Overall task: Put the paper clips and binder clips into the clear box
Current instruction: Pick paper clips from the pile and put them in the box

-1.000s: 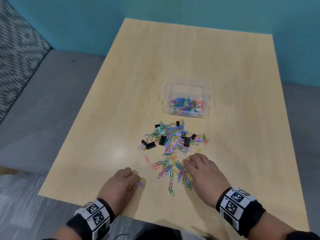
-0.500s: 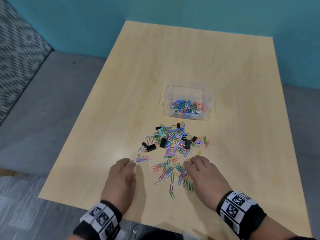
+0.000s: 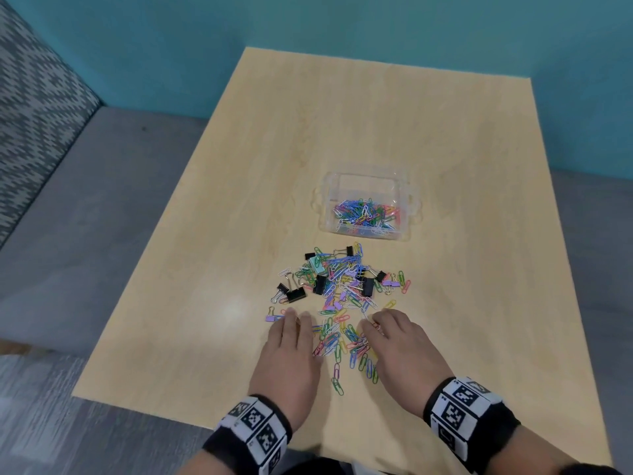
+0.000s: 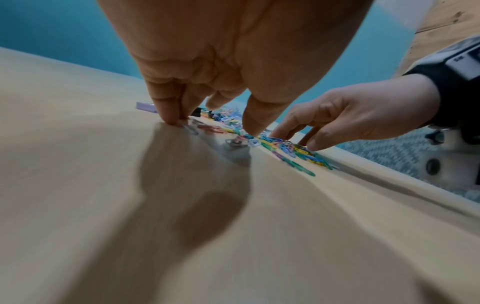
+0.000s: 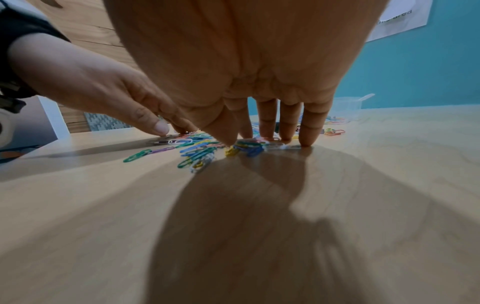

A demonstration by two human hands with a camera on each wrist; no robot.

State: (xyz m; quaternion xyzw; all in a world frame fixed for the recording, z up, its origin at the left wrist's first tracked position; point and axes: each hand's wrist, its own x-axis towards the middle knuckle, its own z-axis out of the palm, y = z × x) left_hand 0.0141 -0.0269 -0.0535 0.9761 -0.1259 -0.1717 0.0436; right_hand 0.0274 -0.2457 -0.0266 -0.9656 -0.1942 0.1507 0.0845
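The clear box [image 3: 409,195] stands on the wooden table [image 3: 342,125] with several coloured paper clips in it. Just before it lies a pile of paper clips [image 3: 342,279] mixed with black binder clips [image 3: 296,295]. My left hand [image 3: 297,323] lies palm down at the pile's near left edge, fingertips [image 4: 168,120] on the table beside a purple binder clip [image 3: 273,317]. My right hand [image 3: 373,325] is at the near right edge, straight fingers [image 5: 267,131] pressing on loose clips [image 5: 197,151]. More clips [image 3: 339,344] lie between the hands. Neither hand holds anything.
The table's near edge [image 3: 205,419] runs just behind my wrists. A grey bench [image 3: 85,207] lies left of the table and a teal wall [image 3: 342,22] stands behind it. Bare tabletop extends left, right and beyond the box.
My left hand has slid right and forward to the pile's edge, leaving the purple binder clip by its fingertips. My right hand has hardly moved.
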